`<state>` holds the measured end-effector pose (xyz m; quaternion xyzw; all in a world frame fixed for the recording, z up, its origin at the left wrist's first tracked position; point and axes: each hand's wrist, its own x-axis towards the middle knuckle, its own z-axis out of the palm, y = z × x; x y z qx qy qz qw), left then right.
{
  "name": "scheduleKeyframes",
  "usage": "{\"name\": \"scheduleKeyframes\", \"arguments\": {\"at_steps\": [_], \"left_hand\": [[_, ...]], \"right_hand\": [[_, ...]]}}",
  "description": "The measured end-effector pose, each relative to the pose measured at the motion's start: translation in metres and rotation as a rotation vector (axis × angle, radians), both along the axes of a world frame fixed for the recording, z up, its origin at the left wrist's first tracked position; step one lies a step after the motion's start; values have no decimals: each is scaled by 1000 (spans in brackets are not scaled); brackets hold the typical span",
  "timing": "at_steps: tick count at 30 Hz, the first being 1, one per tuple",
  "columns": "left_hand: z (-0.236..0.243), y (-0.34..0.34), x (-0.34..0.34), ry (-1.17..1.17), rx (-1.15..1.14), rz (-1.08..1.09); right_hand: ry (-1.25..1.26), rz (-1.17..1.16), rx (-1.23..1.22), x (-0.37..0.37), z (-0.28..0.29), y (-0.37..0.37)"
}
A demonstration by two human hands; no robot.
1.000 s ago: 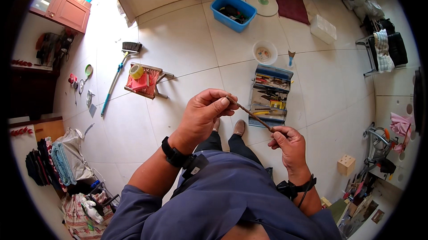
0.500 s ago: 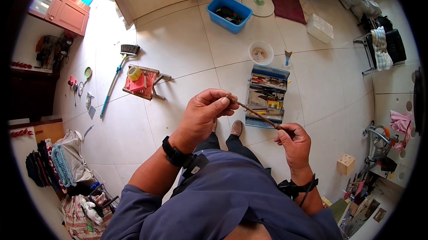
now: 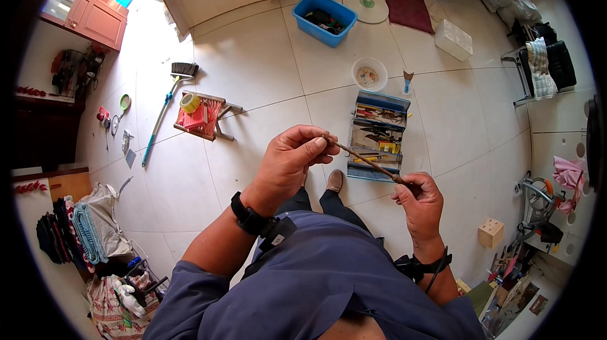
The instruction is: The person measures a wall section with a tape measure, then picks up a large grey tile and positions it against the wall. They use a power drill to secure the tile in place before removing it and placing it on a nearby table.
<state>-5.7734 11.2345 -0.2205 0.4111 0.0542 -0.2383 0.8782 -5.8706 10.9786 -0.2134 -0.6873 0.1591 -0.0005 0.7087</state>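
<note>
Between my two hands stretches a thin brown rod (image 3: 367,161), rusty-looking and slanting down to the right, with a thicker part at its right end. My left hand (image 3: 299,150) pinches the upper left end between thumb and fingers. At the other end, my right hand (image 3: 418,199) has its fingers closed round the thicker part and hides some of it. Whether that part is a handle or a shank I cannot tell. Beyond the rod, on the floor, an opened blue toolbox (image 3: 378,92) holds several hand tools in its trays, too small to name surely.
A white bowl (image 3: 369,66) and a blue-handled scraper (image 3: 408,82) lie past the toolbox. Farther back stands a blue tub (image 3: 305,19). To the left are a stool (image 3: 218,119) bearing yellow tape (image 3: 190,103) and a broom (image 3: 165,105). A wooden block (image 3: 490,232) sits at right.
My right hand has shifted very slightly right, and a little more of the rod's thicker end shows. The left hand keeps its pinch in nearly the same place.
</note>
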Motion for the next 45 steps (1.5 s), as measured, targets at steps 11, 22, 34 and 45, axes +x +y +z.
{"name": "scheduleKeyframes", "arguments": {"at_steps": [11,22,34,45], "left_hand": [[-1,2,1,4,-17,8],[0,5,-1,14,-30,22],[4,4,1,18,-26,7],[1,4,0,32,-30,1]], "right_hand": [[57,28,4,0,7,2],[82,134,-32,0,11,1],[223,207,62,-2,13,-4],[303,291,122,-1,18,-7]]}}
